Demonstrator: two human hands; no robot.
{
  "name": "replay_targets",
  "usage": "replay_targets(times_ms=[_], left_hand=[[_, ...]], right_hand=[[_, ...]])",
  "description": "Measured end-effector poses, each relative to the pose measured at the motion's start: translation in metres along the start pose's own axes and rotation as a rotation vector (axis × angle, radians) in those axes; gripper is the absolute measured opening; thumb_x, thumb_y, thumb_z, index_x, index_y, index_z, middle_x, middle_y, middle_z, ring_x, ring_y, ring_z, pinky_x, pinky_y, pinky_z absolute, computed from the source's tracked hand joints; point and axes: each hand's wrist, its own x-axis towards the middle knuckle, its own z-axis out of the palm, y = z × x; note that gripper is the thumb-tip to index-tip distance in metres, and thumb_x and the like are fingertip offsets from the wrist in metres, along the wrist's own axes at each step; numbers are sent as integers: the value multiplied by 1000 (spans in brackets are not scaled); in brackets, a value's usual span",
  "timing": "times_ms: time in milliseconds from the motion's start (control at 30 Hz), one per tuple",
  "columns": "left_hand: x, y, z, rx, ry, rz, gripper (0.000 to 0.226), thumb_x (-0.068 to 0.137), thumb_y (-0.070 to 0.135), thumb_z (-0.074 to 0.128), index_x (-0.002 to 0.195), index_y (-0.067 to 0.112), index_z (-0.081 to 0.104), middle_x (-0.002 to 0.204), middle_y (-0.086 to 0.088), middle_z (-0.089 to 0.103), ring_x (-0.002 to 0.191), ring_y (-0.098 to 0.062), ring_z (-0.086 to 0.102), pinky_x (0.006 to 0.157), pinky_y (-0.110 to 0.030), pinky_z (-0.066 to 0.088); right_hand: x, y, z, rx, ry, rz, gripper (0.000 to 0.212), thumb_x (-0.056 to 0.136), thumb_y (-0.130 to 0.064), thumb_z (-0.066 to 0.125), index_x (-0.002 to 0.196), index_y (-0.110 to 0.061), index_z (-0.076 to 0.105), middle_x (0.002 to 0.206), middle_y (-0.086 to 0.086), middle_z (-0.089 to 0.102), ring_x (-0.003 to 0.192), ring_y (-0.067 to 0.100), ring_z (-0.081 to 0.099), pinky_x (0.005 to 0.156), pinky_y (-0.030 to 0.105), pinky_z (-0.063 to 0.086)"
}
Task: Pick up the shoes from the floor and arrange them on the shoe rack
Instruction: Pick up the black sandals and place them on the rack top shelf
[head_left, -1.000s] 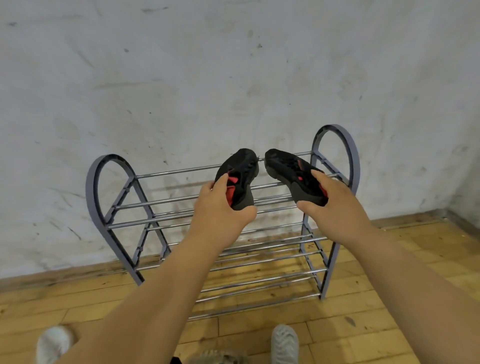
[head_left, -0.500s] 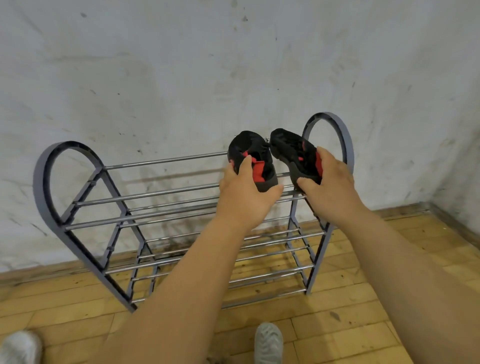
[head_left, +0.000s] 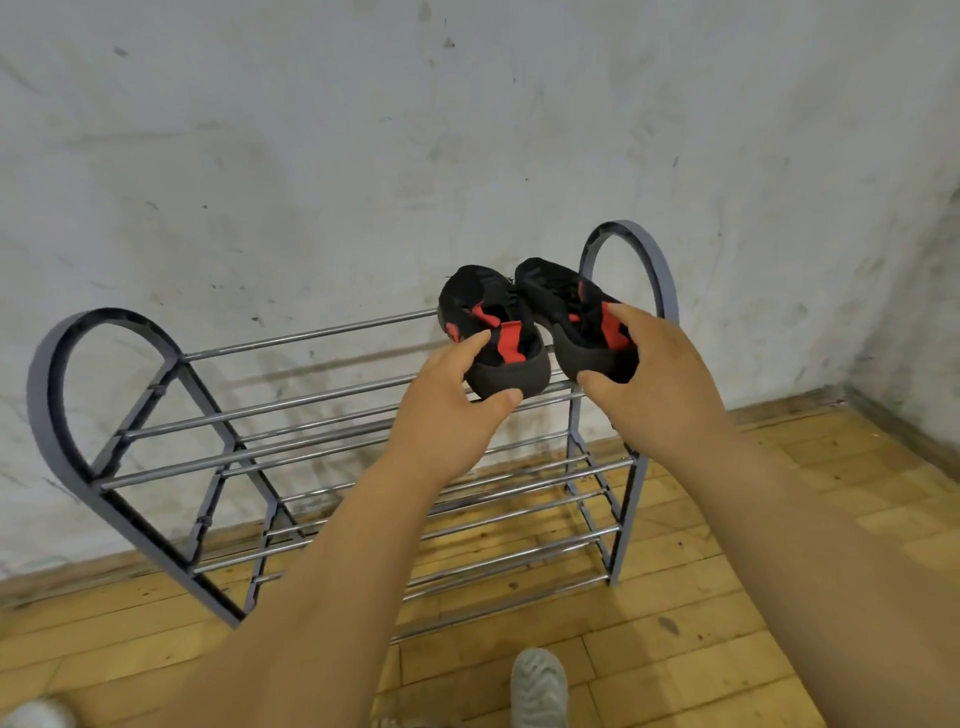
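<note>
My left hand (head_left: 447, 410) is gripping the left shoe (head_left: 488, 322) by its heel and my right hand (head_left: 660, 384) the right shoe (head_left: 561, 296), toes wallward, so they sit paired on the shoe rack (head_left: 311, 333).

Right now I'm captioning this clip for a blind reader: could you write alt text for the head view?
The left hand grips the heel of one black-and-red shoe and the right hand the matching shoe, side by side at the right end of the top rails of the grey shoe rack. The rack stands on a wooden floor against a scuffed white wall.
</note>
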Motion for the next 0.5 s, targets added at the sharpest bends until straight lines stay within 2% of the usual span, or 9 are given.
replay_targets(times_ms=[33,100,133,267,367,500], left_hand=[[0,0,2,-4,3,-2,72,92,34,76,156,37,42,153,12,49,128,-6,50,93,-2,35],[0,1,4,16,2,-3,69,94,37,73,155,39,42,154,13,50,137,-10,49,109,-24,41],[0,1,5,26,4,-5,66,95,38,72,155,39,43,153,14,52,138,-11,48,112,-31,42],[0,1,5,42,7,-14,56,96,39,69,149,40,49,145,14,58,131,-12,52,103,-32,45],[1,0,7,80,-4,-18,54,97,42,67,148,42,48,135,7,63,119,-15,56,93,-31,44],[3,-2,10,149,-9,2,57,99,47,63,152,44,42,129,0,66,115,-23,60,100,-44,51]], right_hand=[[0,1,-2,10,3,-2,62,84,-37,70,142,-35,49,116,-10,57,108,18,57,89,33,51],[-1,6,-5,19,11,1,63,87,-29,70,146,-31,49,118,-12,52,107,12,53,88,26,43],[-1,8,-6,21,14,3,63,88,-28,70,148,-30,49,120,-12,51,107,10,51,89,25,41],[-2,9,-6,25,14,4,60,94,-29,70,149,-29,48,135,-6,58,109,8,51,93,24,41],[-4,8,-4,32,28,8,57,96,-29,68,149,-29,48,140,-5,59,119,15,57,94,24,41],[-6,9,-2,26,34,-12,55,99,-28,66,151,-26,47,142,-2,58,122,17,57,93,22,39]])
